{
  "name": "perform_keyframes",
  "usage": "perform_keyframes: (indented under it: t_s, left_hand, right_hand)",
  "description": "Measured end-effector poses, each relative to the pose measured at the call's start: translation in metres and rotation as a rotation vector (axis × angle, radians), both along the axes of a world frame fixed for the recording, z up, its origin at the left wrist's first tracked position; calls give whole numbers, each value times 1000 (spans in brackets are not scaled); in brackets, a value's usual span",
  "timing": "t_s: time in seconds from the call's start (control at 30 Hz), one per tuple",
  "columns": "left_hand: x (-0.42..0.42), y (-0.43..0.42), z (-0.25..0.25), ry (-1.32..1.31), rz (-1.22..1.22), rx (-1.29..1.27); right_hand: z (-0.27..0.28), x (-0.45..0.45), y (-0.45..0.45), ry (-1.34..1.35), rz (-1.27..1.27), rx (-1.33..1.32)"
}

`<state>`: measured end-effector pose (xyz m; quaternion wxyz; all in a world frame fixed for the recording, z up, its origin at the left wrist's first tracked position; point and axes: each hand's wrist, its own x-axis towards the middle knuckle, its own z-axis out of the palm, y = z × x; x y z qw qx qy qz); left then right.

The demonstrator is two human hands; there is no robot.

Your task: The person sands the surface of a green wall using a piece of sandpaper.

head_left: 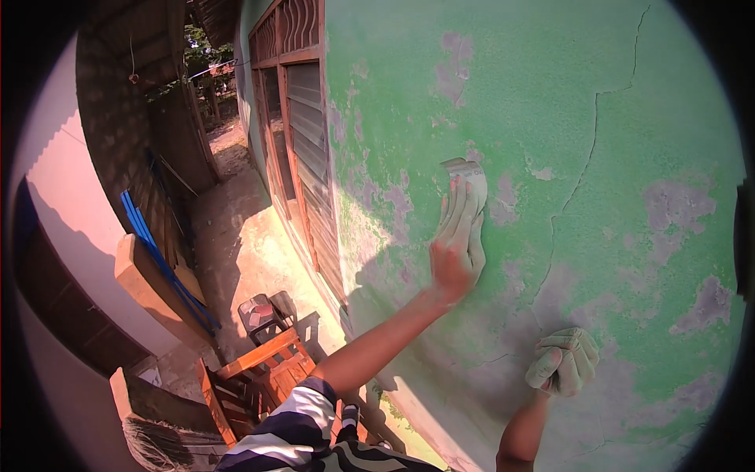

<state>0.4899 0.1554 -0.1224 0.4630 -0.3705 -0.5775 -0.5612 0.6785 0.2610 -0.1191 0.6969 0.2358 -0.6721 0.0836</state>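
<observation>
A green wall (503,102) with peeling grey patches and a long crack fills the right side. Against it, my left hand (458,236), dusted white, presses a curled sheet of sandpaper (470,171) flat with its fingers together and pointing up. Only the sheet's upper part shows above the fingertips. Lower right, my right hand (563,362), also coated in white dust, is closed near the wall with its fingers curled in. Whatever it holds, if anything, is hidden.
A window with wooden frame (292,134) borders the wall. Below left stand a wooden chair (271,366) and a dark stool (259,313). Blue pipes (161,256) lean by a wooden board (141,275). A sunlit walkway (252,236) runs between.
</observation>
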Motion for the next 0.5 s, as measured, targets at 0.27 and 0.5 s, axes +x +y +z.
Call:
perform_keyframes:
  t_s: [0.27, 0.5]
  left_hand:
    - [43, 10, -92, -28, -124, -81]
    - [-63, -17, -15, -237, 26, 96]
  right_hand:
    - [-6, 1, -1, 28, -14, 3]
    - [-10, 4, 2, 73, 4, -44]
